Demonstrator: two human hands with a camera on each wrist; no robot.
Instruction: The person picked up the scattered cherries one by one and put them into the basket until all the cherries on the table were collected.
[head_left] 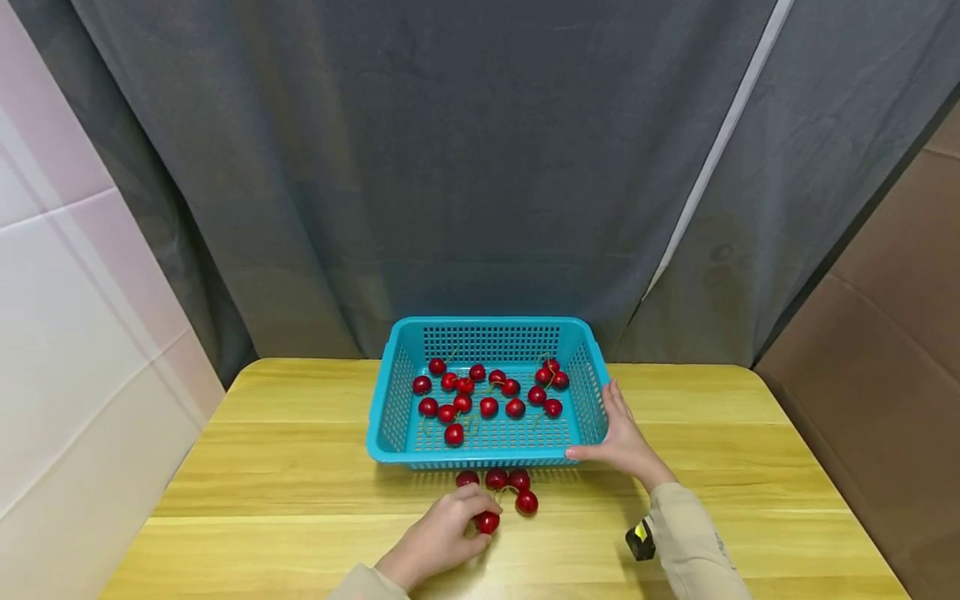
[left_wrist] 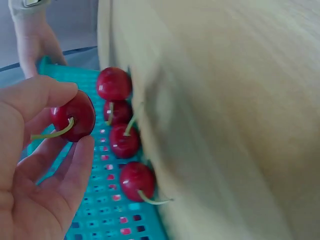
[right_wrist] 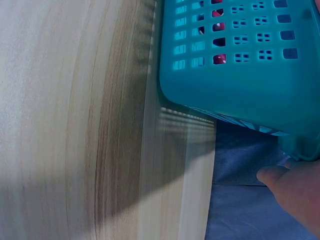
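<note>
My left hand (head_left: pixel 444 533) pinches a dark red cherry (left_wrist: pixel 76 116) between thumb and fingertips, its green stem showing in the left wrist view. Just beyond it on the table, along the front of the blue basket (head_left: pixel 480 457), lie several more cherries (head_left: pixel 527 502). My right hand (head_left: pixel 626 437) holds the basket's front right corner, the thumb on the front rim and the fingers along the right side. Inside the basket, several cherries (head_left: pixel 488 407) are spread over the perforated floor, some with stems.
The light wooden table (head_left: pixel 285 467) carries the basket near its back edge. Behind hangs a grey curtain (head_left: pixel 480 167). A white panel (head_left: pixel 82 275) stands to the left, a brown one (head_left: pixel 885 350) to the right. A small black device (head_left: pixel 641 540) sits at the right wrist.
</note>
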